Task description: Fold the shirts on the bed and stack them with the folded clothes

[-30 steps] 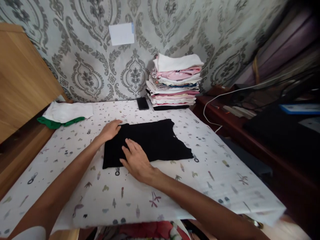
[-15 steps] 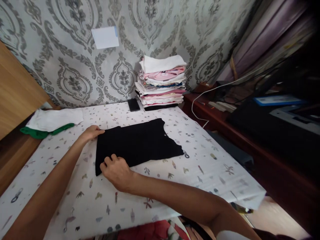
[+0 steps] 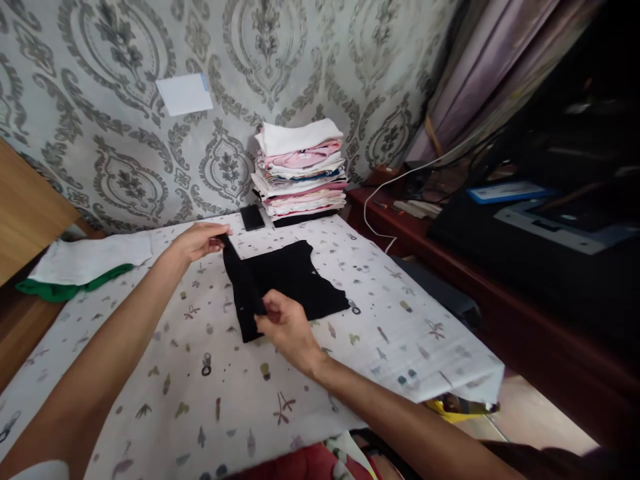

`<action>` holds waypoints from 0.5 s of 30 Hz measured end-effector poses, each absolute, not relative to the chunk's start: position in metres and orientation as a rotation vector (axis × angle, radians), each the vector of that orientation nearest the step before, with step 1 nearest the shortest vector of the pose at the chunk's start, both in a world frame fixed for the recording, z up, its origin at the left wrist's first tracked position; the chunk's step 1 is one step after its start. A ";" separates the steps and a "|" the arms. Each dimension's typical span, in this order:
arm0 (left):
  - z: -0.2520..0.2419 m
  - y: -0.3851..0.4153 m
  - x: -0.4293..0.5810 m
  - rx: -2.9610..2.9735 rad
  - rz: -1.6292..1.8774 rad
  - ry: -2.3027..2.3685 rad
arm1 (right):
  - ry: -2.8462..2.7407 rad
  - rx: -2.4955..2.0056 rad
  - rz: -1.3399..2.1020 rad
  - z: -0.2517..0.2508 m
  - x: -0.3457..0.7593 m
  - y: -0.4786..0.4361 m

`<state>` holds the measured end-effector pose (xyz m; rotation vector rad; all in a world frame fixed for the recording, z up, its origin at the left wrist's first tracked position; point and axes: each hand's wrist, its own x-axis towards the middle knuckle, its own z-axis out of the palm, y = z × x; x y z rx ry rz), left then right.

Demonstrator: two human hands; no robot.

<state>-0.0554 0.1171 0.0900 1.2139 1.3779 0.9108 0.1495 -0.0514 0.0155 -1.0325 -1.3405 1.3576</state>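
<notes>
A black garment lies partly folded on the white patterned sheet that covers the table. My left hand pinches the garment's far left corner and holds it lifted off the sheet. My right hand is closed on the near left edge of the same garment, also raised. The lifted left edge stands up as a narrow band between my two hands. The right part of the garment still rests flat on the sheet.
A tall stack of folded clothes stands against the wallpapered wall, with a black phone beside it. White and green cloth lies at the far left. A dark wooden shelf with a white cable and devices runs along the right.
Both hands went from resting on the garment's left side to gripping its left edge and lifting it toward the right. The view has shifted to the right.
</notes>
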 end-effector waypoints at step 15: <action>0.036 0.165 0.099 1.229 0.786 1.047 | -0.537 -1.078 1.522 0.001 0.245 -0.048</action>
